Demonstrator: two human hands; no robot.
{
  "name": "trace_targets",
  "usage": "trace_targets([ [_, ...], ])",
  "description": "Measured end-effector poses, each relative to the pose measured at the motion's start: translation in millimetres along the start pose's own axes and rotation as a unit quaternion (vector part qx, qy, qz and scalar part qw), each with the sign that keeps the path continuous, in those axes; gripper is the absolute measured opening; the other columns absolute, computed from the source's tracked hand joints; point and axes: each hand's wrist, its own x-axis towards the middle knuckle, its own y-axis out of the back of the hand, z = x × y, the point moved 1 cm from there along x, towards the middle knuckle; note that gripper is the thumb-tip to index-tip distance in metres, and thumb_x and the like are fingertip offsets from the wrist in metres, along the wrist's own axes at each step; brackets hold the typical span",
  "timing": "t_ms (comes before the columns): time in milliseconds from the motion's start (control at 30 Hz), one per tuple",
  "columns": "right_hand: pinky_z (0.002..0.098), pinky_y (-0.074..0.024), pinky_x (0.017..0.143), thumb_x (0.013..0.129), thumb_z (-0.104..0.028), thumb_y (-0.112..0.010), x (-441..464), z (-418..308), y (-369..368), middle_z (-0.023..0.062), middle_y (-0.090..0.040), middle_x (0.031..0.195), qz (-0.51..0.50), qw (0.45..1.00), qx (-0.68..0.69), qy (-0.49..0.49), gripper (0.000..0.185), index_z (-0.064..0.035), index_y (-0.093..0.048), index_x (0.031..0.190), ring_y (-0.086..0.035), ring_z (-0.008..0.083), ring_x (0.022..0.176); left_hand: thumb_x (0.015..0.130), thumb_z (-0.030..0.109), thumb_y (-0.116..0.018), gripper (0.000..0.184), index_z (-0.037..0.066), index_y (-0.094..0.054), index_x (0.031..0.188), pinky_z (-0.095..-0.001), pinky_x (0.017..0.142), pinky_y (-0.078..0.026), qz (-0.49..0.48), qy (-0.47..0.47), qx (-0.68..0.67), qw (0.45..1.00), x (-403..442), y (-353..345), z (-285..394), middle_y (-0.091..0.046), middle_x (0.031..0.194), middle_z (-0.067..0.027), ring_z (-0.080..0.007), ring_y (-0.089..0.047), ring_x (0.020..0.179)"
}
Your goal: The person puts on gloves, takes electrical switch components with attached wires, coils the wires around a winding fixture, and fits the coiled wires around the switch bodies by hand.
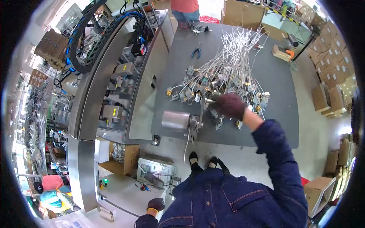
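Observation:
My right hand (229, 105), in a dark maroon glove, reaches over the grey table. Its fingers are closed around a short metal handle (210, 100) on an upright lever. That lever belongs to a clamped metal device with a shiny cylinder (176, 121) at the table's near edge. Just beyond the hand lies a heap of small grey metal parts (228, 85), with long white wires (237, 45) fanning toward the far side. My left hand (156, 204), also gloved, is low by the white worktop; its fingers are too small to read.
Blue-handled pliers (196, 51) lie on the grey table (277, 125). A wooden block (281, 53) sits near its right edge. To the left stands a metal-framed machine (102, 76). Cardboard boxes (329, 95) line the right side. A person (185, 9) stands at the far end.

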Motion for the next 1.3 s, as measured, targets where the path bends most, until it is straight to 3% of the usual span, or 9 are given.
trace_targets([
  [67, 0.0447, -0.0499, 0.068, 0.084, -0.028, -0.058, 38, 59, -59, 0.018, -0.063, 0.082, 0.097, 0.966, -0.234, 0.059, 0.025, -0.0114, -0.062, 0.102, -0.062, 0.038, 0.076, 0.066, 0.025, -0.059, 0.035, 0.015, -0.064, 0.099, -0.0442, 0.078, -0.051, 0.035, -0.02, 0.01, 0.999, 7, -9, -2, -0.067, 0.095, -0.0112, -0.0327, -0.063, 0.092],
  [267, 0.04, -0.0517, 0.061, 0.084, -0.027, -0.064, -32, 2, -106, 0.0155, -0.065, 0.082, 0.246, 0.956, -0.122, 0.104, 0.026, -0.0074, -0.061, 0.1, -0.063, 0.0313, 0.068, 0.068, 0.021, -0.057, 0.037, 0.015, -0.063, 0.105, -0.0455, 0.08, -0.05, 0.029, 0.02, 0.028, 0.999, 5, 3, 17, -0.065, 0.097, -0.0151, -0.0352, -0.062, 0.094],
  [400, 0.0318, -0.0516, 0.058, 0.095, -0.027, -0.052, -34, -19, -166, 0.0054, -0.066, 0.087, -0.089, 0.905, 0.417, -0.011, 0.027, -0.0048, -0.065, 0.103, -0.063, 0.0145, 0.078, 0.069, 0.021, -0.056, 0.038, 0.015, -0.063, 0.106, -0.0453, 0.082, -0.049, 0.048, -0.053, 0.031, 0.997, 24, -25, -13, -0.066, 0.099, -0.0143, -0.034, -0.062, 0.095],
  [767, 0.0306, -0.0507, 0.058, 0.097, -0.041, -0.045, -38, -57, -173, 0.011, -0.064, 0.082, -0.185, 0.726, 0.662, -0.016, 0.043, -0.0005, -0.059, 0.091, -0.062, 0.0193, 0.061, 0.069, 0.022, -0.056, 0.038, 0.022, -0.066, 0.105, -0.0443, 0.081, -0.051, -0.046, -0.007, 0.175, 0.984, -10, 46, -16, -0.066, 0.102, -0.0106, -0.0311, -0.063, 0.096],
  [867, 0.0336, -0.051, 0.058, 0.094, -0.024, -0.053, -42, -22, -148, 0.0117, -0.066, 0.085, 0.051, 0.918, 0.363, 0.149, 0.025, -0.0031, -0.063, 0.102, -0.064, 0.0213, 0.069, 0.07, 0.025, -0.056, 0.037, 0.02, -0.066, 0.106, -0.0452, 0.08, -0.051, -0.084, 0.024, 0.168, 0.982, -10, 64, -13, -0.067, 0.101, -0.0106, -0.0302, -0.064, 0.095],
  [967, 0.0344, -0.0504, 0.068, 0.091, -0.016, -0.051, -26, 62, -116, 0.0106, -0.064, 0.085, 0.323, 0.914, -0.17, 0.179, 0.02, -0.0034, -0.062, 0.101, -0.063, 0.0211, 0.072, 0.07, 0.027, -0.056, 0.04, 0.016, -0.066, 0.107, -0.0453, 0.082, -0.051, -0.118, 0.029, 0.177, 0.977, -8, 62, -14, -0.067, 0.103, -0.0106, -0.0307, -0.063, 0.097],
  [1067, 0.0353, -0.0497, 0.071, 0.086, -0.015, -0.053, -25, 55, -144, 0.0128, -0.063, 0.084, -0.045, 0.917, -0.385, 0.089, 0.023, -0.0061, -0.063, 0.104, -0.063, 0.0252, 0.074, 0.069, 0.029, -0.056, 0.043, 0.013, -0.065, 0.107, -0.046, 0.084, -0.05, -0.158, 0.056, 0.147, 0.975, 16, 47, -17, -0.066, 0.105, -0.0131, -0.0324, -0.062, 0.099],
  [1200, 0.0412, -0.0515, 0.067, 0.084, -0.029, -0.058, -49, 2, -44, 0.0157, -0.066, 0.083, 0.099, 0.927, -0.177, 0.316, 0.025, -0.0079, -0.066, 0.095, -0.066, 0.03, 0.073, 0.072, 0.028, -0.054, 0.033, 0.011, -0.065, 0.098, -0.048, 0.079, -0.05, -0.023, 0.027, 0.052, 0.998, 26, 93, 76, -0.066, 0.095, -0.0172, -0.0366, -0.063, 0.091],
  [1300, 0.0397, -0.0519, 0.067, 0.088, -0.036, -0.054, -12, 44, -75, 0.014, -0.067, 0.083, -0.033, 0.96, -0.213, 0.179, 0.03, -0.0101, -0.065, 0.098, -0.065, 0.0317, 0.072, 0.075, 0.028, -0.056, 0.047, 0.012, -0.058, 0.119, -0.0446, 0.082, -0.05, 0.043, 0.022, -0.036, 0.998, 51, 112, 132, -0.065, 0.102, -0.0176, -0.0367, -0.063, 0.094],
])
